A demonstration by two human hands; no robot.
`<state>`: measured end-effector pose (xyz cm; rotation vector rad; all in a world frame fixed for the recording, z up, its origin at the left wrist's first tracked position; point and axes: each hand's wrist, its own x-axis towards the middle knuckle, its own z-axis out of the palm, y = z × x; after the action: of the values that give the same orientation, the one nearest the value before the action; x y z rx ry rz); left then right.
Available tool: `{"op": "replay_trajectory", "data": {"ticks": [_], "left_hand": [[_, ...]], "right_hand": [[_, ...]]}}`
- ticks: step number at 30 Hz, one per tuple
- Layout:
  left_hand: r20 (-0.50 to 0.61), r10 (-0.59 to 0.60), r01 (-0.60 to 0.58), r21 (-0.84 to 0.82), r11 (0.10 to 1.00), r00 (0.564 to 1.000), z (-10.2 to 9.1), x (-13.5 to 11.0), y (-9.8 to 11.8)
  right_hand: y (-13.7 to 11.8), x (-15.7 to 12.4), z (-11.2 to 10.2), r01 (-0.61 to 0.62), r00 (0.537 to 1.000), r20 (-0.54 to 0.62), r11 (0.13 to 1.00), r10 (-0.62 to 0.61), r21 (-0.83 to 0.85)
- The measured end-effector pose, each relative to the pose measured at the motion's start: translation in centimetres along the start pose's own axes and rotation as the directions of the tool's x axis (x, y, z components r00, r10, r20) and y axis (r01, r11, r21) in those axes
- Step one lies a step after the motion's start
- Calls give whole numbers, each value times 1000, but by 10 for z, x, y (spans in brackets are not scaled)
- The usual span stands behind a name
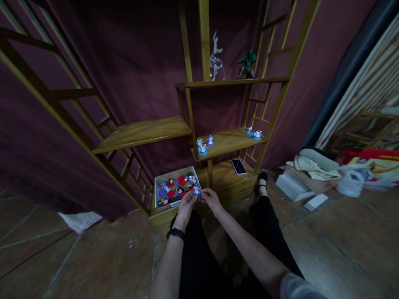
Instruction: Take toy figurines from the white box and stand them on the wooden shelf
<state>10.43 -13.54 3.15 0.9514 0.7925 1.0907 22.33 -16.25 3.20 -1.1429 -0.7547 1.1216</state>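
Observation:
A small blue-and-white figurine is pinched between my two hands, just over the right front corner of a white box. My left hand, with a dark band on its wrist, grips it from the left. From the other side my right hand holds its edge with closed fingers. Inside the white box lie several red, blue and black figurines, some tipped over. On the shelf above stand a purple figurine and blue-based figurines at the left, with two more figurines at the right end.
A phone lies on the lowest shelf. Higher up stand a clear deer ornament and a dark green statue. White cartons and plastic bags sit on the floor at right. The wooden frame has an upright near my hands.

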Motion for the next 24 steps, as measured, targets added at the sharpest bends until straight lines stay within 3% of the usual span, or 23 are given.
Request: {"op": "replay_trajectory", "data": {"ticks": [10,15,20,24], "left_hand": [[81,10,-15,56,998,997,2,-6,5],[98,-34,28,60,998,995,1,-5,5],[156,-79,68,72,995,985,1,-3,4],[122,-63,61,25,998,991,0,-3,5]], "right_hand": [[-4,3,-5,11,1000,-12,1000,-10,27],[-6,4,-7,-56,998,-26,996,57,70],[-11,2,-10,-128,990,58,991,126,38],[-13,1,-12,-162,986,53,984,158,72]]}}
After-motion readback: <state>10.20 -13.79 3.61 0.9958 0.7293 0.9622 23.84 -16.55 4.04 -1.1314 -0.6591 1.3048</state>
